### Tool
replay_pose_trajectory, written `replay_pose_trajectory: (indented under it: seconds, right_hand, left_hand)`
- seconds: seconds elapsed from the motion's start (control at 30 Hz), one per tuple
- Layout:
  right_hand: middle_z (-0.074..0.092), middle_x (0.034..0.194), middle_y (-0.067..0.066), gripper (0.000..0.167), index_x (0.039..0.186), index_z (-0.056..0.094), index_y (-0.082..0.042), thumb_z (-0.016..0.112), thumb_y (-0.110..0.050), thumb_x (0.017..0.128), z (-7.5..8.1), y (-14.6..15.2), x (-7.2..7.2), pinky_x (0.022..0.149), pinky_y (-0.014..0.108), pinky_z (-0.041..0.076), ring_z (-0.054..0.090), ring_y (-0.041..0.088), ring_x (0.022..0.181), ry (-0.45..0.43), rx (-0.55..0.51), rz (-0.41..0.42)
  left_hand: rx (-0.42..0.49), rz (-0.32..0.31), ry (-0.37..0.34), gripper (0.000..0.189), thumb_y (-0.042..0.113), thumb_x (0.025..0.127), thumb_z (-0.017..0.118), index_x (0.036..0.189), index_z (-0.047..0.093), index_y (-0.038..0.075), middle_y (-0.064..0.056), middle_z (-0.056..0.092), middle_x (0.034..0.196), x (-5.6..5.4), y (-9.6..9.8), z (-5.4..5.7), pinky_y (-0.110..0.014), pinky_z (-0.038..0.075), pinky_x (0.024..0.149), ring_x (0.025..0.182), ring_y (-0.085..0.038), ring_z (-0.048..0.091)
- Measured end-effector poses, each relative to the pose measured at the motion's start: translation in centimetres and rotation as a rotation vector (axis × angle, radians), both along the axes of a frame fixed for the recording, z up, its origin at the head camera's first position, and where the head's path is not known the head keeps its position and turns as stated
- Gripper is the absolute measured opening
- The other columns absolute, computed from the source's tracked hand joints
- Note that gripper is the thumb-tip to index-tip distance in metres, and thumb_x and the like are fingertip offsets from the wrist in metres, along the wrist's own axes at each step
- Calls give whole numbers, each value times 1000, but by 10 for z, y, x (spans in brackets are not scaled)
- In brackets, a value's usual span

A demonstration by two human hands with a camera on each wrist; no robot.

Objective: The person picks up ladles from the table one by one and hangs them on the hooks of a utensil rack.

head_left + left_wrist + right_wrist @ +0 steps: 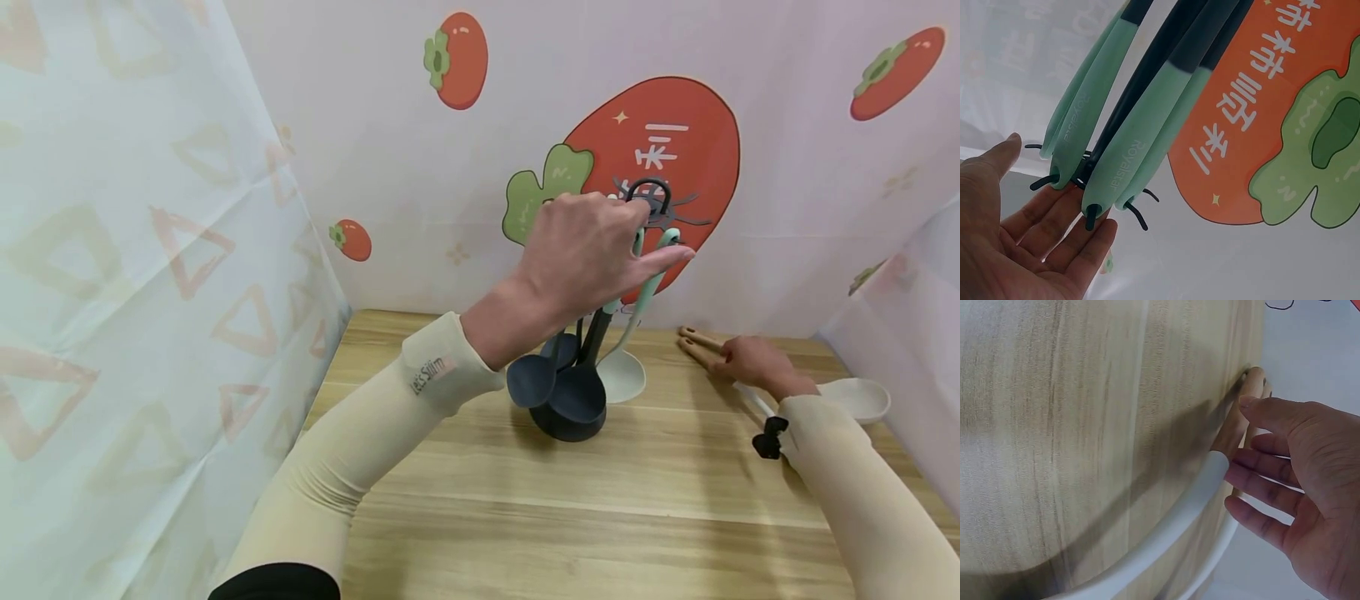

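Dark and white kitchen utensils with mint-green handles [1125, 147] hang from the black hooks of a utensil rack [654, 200]. Among them are a dark ladle [573, 396] low in front and a white spoon-like head [622, 377]. My left hand [581, 250] reaches to the rack's top, its fingers stretched out behind the handle ends and the thumb held apart. At right, my right hand [1310, 481] pinches the wooden handle of a white utensil [1179, 519], thumb on top and fingertips at its side. My forearm hides this utensil's head.
A second wooden-handled white utensil lies close alongside, and a white bowl-shaped head [858, 398] shows beyond the right sleeve. The wooden table [465, 533] meets a persimmon-printed cloth [390, 142] at the back. More cloth hangs at left and right.
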State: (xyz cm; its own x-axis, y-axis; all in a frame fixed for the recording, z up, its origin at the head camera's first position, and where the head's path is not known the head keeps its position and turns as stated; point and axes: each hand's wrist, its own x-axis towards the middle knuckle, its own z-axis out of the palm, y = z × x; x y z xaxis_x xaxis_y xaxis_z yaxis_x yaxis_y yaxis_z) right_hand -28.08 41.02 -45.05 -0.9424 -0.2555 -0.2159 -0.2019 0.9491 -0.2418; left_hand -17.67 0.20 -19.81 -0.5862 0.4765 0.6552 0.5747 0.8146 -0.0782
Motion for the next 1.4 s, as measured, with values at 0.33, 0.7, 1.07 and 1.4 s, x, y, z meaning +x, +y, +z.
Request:
replay_pose_trajectory:
  seconds: [0.33,0.7,1.07,1.4]
  right_hand:
    - [50,68,-1,27,75,64,-7,75,-22,95,-9,0,1,56,32,34,43,15,61,31,-31,20]
    - [32,59,-7,43,63,42,-20,73,-16,92,-24,3,3,54,31,28,31,11,54,64,-27,7]
    - [36,61,-4,42,64,44,-16,73,-14,94,-23,-3,4,56,32,29,37,14,56,111,-15,26]
    - [43,61,-1,38,65,51,-12,75,-14,94,-24,-3,3,57,32,31,40,16,57,133,16,39]
  left_hand:
    - [-40,15,17,54,72,98,57,96,76,22,6,46,59,2,1,2,-22,37,50,53,-10,42]
    - [-44,30,47,55,74,97,57,95,76,23,7,43,57,2,4,0,-22,37,49,51,-10,40]
    - [-32,63,69,58,78,95,56,84,70,23,8,32,54,2,7,1,-21,28,45,47,-9,33]
    - [-47,82,86,57,78,97,52,95,75,26,8,29,53,1,9,2,-20,25,44,46,-10,28]
